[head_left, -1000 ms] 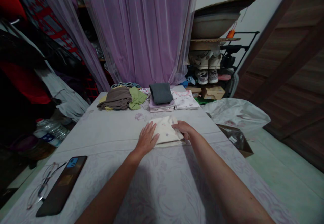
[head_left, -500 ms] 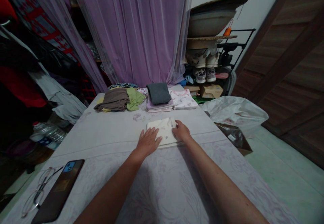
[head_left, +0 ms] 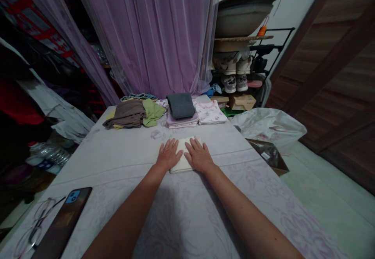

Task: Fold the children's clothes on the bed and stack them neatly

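Both hands have come down side by side since the earlier view, and the cream cloth has gone from a loose fold to a narrower, neater rectangle. The left hand (head_left: 169,155) and right hand (head_left: 198,156) lie open, fingers spread and flat on the folded cream cloth (head_left: 183,153), gripping nothing. That cloth sits near the near middle of a long surface under a pale lilac floral cover (head_left: 96,153). Farther along lie a crumpled brown garment (head_left: 125,114), a green garment (head_left: 152,112), a folded grey garment (head_left: 181,105) stacked on folded mauve cloth (head_left: 181,122), and a folded white pink-print garment (head_left: 210,112). A dark phone (head_left: 61,227) and wire-rimmed glasses (head_left: 35,227) rest near the left edge. Behind hangs a sheer lilac curtain (head_left: 146,28), beside a shoe rack (head_left: 233,83); a white plastic bag (head_left: 269,126) sits to the right. The dim clutter far left is probably hanging clothes.
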A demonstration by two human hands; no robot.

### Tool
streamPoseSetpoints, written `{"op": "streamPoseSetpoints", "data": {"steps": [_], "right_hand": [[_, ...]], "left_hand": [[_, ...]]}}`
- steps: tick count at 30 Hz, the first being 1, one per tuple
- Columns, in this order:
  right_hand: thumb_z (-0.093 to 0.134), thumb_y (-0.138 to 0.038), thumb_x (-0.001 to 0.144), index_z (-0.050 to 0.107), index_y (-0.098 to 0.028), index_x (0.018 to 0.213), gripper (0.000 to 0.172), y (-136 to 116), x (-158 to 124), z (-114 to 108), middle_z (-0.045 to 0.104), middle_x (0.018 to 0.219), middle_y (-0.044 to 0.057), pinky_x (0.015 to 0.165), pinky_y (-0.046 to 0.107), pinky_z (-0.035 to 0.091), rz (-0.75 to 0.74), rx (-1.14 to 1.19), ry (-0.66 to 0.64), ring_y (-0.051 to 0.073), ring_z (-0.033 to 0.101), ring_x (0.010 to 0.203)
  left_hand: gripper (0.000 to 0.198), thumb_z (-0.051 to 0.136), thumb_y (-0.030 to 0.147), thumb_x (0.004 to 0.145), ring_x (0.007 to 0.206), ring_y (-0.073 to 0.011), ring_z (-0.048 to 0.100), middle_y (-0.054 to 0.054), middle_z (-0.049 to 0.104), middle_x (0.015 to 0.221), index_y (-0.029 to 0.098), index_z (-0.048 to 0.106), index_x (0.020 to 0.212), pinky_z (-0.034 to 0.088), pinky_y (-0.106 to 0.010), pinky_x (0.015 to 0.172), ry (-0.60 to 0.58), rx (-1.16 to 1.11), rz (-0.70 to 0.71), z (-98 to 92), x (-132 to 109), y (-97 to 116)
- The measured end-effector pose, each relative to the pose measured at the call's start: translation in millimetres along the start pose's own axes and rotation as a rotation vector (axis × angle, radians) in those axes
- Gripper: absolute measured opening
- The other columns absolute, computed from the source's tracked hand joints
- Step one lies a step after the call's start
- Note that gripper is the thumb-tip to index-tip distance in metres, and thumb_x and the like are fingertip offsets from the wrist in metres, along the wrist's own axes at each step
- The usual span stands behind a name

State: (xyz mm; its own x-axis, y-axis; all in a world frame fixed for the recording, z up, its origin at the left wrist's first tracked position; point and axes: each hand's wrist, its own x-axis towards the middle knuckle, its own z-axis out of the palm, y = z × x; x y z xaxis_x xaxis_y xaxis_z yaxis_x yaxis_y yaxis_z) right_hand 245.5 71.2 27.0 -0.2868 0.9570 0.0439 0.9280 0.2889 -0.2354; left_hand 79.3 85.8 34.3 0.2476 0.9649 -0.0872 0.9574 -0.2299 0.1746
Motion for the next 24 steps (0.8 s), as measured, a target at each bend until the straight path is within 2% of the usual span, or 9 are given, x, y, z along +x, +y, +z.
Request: {"op": "streamPoseSetpoints", "data": {"steps": [7,9,11,13,15,17,19,21,24], "right_hand": [[0.030,-0.047,0.099,0.036,-0.020,0.149,0.058,-5,-5,1,0.020,0.160,0.014,0.113,0.057,0.021,0.043,-0.012,-0.040,0.029,0.016,0.148],[0.031,-0.046,0.099,0.036,-0.020,0.149,0.057,-5,-4,0,0.020,0.160,0.014,0.113,0.057,0.021,0.049,-0.014,-0.038,0.029,0.017,0.148],[0.033,-0.046,0.098,0.036,-0.020,0.149,0.057,-5,-5,0,0.021,0.160,0.014,0.113,0.057,0.021,0.052,-0.013,-0.029,0.029,0.018,0.147],[0.034,-0.045,0.098,0.037,-0.020,0.148,0.057,-5,-5,1,0.022,0.160,0.014,0.112,0.058,0.021,0.050,-0.011,-0.015,0.029,0.018,0.147],[0.035,-0.045,0.098,0.038,-0.020,0.148,0.056,-5,-6,1,0.023,0.160,0.014,0.112,0.059,0.021,0.045,-0.008,-0.002,0.029,0.018,0.147],[0.036,-0.044,0.097,0.040,-0.020,0.147,0.055,-5,-7,2,0.025,0.159,0.015,0.111,0.059,0.023,0.036,0.002,0.018,0.030,0.020,0.147],[0.037,-0.041,0.097,0.044,-0.018,0.144,0.053,-3,-6,4,0.029,0.157,0.016,0.111,0.058,0.024,0.023,0.033,0.059,0.030,0.024,0.145],[0.037,-0.035,0.096,0.049,-0.017,0.140,0.050,2,-5,6,0.037,0.153,0.016,0.111,0.054,0.027,0.009,0.115,0.130,0.029,0.031,0.142],[0.034,-0.028,0.093,0.057,-0.014,0.132,0.047,16,-3,11,0.050,0.144,0.015,0.112,0.043,0.032,0.063,0.360,0.303,0.023,0.043,0.134]], "left_hand": [[0.063,0.036,0.050,0.095,0.148,-0.0283,0.018,-0.010,0.028,0.159,0.018,0.034,0.149,0.019,-0.052,0.117,0.023,-0.029,-0.031,5.1,2,1],[0.065,0.039,0.050,0.094,0.148,-0.0280,0.018,-0.012,0.026,0.159,0.016,0.034,0.149,0.019,-0.049,0.118,0.030,-0.072,-0.079,6.1,0,0],[0.065,0.041,0.047,0.094,0.147,-0.0269,0.023,-0.015,0.027,0.158,0.012,0.035,0.148,0.023,-0.042,0.117,0.094,-0.120,-0.165,6.7,-5,-2],[0.060,0.041,0.044,0.094,0.141,-0.0258,0.036,-0.018,0.040,0.151,0.010,0.040,0.144,0.030,-0.038,0.113,0.183,-0.164,-0.256,6.1,-13,-6],[0.052,0.042,0.042,0.094,0.130,-0.0254,0.050,-0.015,0.058,0.137,0.014,0.047,0.138,0.037,-0.037,0.107,0.220,-0.208,-0.310,3.4,-22,-10],[0.048,0.046,0.043,0.092,0.119,-0.0255,0.059,-0.010,0.068,0.123,0.019,0.052,0.133,0.042,-0.036,0.100,0.186,-0.265,-0.337,-1.3,-28,-12],[0.049,0.053,0.045,0.088,0.113,-0.0259,0.062,-0.009,0.070,0.118,0.021,0.054,0.131,0.045,-0.035,0.095,0.123,-0.363,-0.390,-7.0,-30,-14],[0.050,0.063,0.045,0.081,0.111,-0.0262,0.064,-0.010,0.071,0.114,0.019,0.058,0.124,0.048,-0.032,0.090,0.051,-0.583,-0.474,-12.1,-27,-16],[0.040,0.070,0.046,0.075,0.100,-0.0253,0.069,-0.011,0.075,0.100,0.016,0.065,0.101,0.052,-0.029,0.078,-0.058,-0.952,-0.525,-16.6,-23,-16]]}}
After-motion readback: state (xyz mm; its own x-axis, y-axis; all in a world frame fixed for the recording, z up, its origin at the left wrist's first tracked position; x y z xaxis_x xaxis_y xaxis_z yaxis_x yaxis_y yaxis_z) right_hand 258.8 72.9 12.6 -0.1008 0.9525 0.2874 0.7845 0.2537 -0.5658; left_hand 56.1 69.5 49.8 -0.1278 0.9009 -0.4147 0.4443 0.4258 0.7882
